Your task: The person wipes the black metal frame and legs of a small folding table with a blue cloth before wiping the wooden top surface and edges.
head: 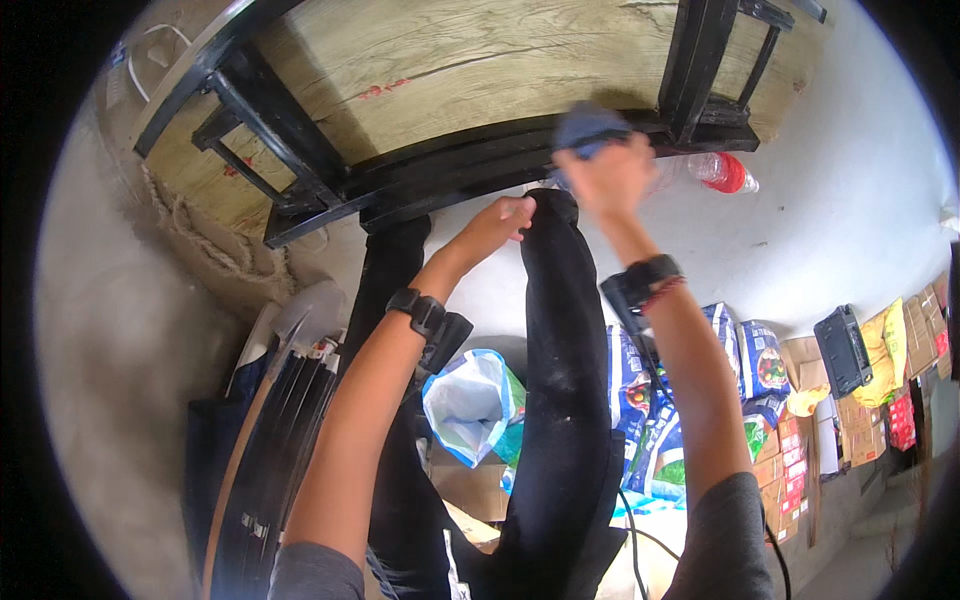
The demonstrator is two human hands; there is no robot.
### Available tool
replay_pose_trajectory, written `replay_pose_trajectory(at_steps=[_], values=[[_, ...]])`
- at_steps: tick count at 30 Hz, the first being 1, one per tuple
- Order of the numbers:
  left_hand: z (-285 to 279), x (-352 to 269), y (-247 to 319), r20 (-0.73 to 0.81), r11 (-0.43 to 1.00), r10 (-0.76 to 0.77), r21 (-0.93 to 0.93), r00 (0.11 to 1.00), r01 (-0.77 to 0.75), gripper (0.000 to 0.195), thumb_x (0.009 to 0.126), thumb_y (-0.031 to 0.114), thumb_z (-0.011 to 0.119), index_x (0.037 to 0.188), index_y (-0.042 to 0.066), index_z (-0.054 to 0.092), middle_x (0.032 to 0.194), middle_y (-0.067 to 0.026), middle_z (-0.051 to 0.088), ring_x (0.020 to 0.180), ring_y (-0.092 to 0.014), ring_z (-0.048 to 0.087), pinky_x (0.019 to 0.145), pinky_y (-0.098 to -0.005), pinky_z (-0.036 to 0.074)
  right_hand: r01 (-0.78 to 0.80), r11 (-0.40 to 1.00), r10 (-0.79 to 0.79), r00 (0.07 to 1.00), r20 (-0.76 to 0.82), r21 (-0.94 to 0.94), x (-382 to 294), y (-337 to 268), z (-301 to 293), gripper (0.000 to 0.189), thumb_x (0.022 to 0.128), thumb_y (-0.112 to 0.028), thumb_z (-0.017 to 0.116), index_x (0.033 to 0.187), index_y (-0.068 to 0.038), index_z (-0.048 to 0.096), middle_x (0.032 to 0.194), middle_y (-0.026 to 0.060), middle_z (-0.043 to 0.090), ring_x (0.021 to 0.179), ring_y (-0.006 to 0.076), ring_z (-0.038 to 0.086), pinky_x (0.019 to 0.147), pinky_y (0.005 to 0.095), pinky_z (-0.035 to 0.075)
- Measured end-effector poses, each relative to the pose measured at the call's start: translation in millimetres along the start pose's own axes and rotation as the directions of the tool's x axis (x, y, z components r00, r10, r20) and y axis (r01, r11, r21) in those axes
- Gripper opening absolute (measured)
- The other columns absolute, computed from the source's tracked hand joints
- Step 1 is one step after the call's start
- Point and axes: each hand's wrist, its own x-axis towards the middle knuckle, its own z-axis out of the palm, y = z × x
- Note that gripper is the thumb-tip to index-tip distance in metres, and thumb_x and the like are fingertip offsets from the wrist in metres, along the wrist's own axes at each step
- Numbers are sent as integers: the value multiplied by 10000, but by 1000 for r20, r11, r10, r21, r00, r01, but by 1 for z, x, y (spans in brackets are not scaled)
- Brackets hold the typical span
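My right hand (609,174) is raised over the black lower rail (480,154) of a piece of furniture. A blue-grey soft-looking thing (589,129), perhaps a cloth, is in its grasp; motion blurs both. By my black-trousered knee (555,206) rests my left hand (499,225), its fingers curled. Whether it pinches the trouser fabric I cannot tell. The furniture has a wood-grain board (480,67) with red marks, and black braced supports (277,120) stand against it. Each wrist wears a black strapped device (435,326).
A clear bottle with a red label (724,172) lies near the rail's right end. Rope (217,244) and a shovel (307,311) are at left. An open white-and-blue bag (469,405) shows between my legs. Printed sacks (765,360), a black case (843,351) and cartons (862,431) sit right.
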Motion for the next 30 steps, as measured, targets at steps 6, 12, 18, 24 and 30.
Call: replay_pose_trajectory(at_steps=[6,12,18,24,30], values=[[-60,-55,-53,-25,481,69,-875,997,-55,1006,665,821,238,1367,102,187,1344,-178,341,1220,-306,377,1001,-460,305,-108,931,-62,895,442,348,-49,-151,20,591,588,-456,642,924,30,626,1096,169,472,1059,316,438,879,457,326],[-75,-111,-43,-313,632,-97,-752,945,-184,883,747,697,424,1352,93,204,1292,-138,403,1148,-305,448,897,-474,405,-472,421,-296,736,609,775,-89,-167,61,540,638,-447,648,914,16,623,1090,188,530,974,274,538,791,374,430],[-50,-99,0,-782,972,213,109,585,-207,840,590,410,770,1265,127,358,1280,-158,344,1185,-330,349,899,-460,371,-880,28,-540,387,748,475,-84,-116,32,552,759,-596,519,1145,-202,499,1116,-37,514,1070,111,425,869,372,331],[-20,-44,42,-355,717,629,608,691,-341,565,532,202,724,1007,-17,511,1057,-159,519,965,-313,537,828,-327,446,-907,224,-612,154,776,357,-56,-1,12,724,750,-656,495,1277,-175,373,1296,13,398,1215,182,329,979,496,289],[10,-34,49,-302,953,248,-97,920,-288,432,579,74,669,991,-7,569,834,-57,604,801,-154,560,772,-274,432,-215,687,-319,769,554,694,76,107,-87,324,814,-340,507,1040,-118,579,922,9,640,850,115,585,717,309,450]])
